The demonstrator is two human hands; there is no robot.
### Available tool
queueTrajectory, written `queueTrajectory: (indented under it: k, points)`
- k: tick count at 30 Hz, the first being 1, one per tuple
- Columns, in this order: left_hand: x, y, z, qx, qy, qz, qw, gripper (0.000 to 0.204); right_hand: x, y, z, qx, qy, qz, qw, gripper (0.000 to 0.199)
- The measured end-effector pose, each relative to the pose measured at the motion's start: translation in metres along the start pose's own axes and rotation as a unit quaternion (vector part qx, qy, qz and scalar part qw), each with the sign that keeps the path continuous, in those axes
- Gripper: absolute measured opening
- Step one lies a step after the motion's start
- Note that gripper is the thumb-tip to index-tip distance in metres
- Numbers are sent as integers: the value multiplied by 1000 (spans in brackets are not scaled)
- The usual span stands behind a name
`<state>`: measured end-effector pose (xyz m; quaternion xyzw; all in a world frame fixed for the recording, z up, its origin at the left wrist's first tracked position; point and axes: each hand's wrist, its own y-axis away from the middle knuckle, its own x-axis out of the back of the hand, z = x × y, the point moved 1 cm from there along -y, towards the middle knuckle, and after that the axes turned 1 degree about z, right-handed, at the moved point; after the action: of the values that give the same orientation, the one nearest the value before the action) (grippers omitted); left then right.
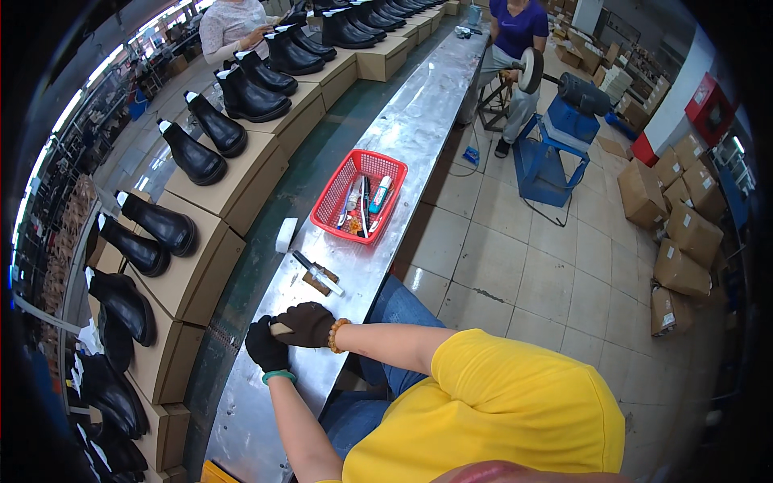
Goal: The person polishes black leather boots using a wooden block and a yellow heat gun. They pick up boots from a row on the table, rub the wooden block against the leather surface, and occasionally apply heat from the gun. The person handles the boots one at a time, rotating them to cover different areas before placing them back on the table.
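Both my hands wear dark gloves and meet above the metal bench (256, 414). My left hand (266, 346), in black, is closed with its fingers bunched. My right hand (308, 324), in dark brown, is curled closed against it. A small tan piece (280, 329) shows between them, pinched by the right fingers; most of it is hidden. Just beyond lies a brown block (316, 282) with a black-and-clear pen-like tool (320, 274) across it. Farther along stands a red plastic basket (321, 211) holding a tube, pens and small items. Beside it is a white block (285, 235).
Left of the bench, black ankle boots (197, 153) stand in a row on brown cardboard boxes (233, 181) along a green conveyor (241, 302). Two people are at the far end. A blue machine with a wheel (543, 157) and stacked cartons (680, 233) are on the right.
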<state>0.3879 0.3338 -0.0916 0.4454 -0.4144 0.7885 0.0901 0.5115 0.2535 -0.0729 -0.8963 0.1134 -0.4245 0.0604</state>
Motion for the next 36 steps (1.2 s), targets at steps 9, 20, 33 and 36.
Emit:
queueTrajectory:
  k: [9, 20, 33, 36]
  points:
    - [5, 1, -1, 12, 25, -12, 1000, 8, 3, 2, -7, 16, 11, -2, 1000, 35]
    - [9, 4, -4, 23, 19, -12, 999, 9, -10, 1, -5, -4, 6, -7, 1000, 41]
    - [11, 8, -8, 25, 23, -8, 999, 9, -17, 2, -8, 8, 11, 10, 1000, 38]
    - [11, 9, -10, 21, 21, -10, 1000, 9, -15, 3, -10, 22, 13, 13, 1000, 34]
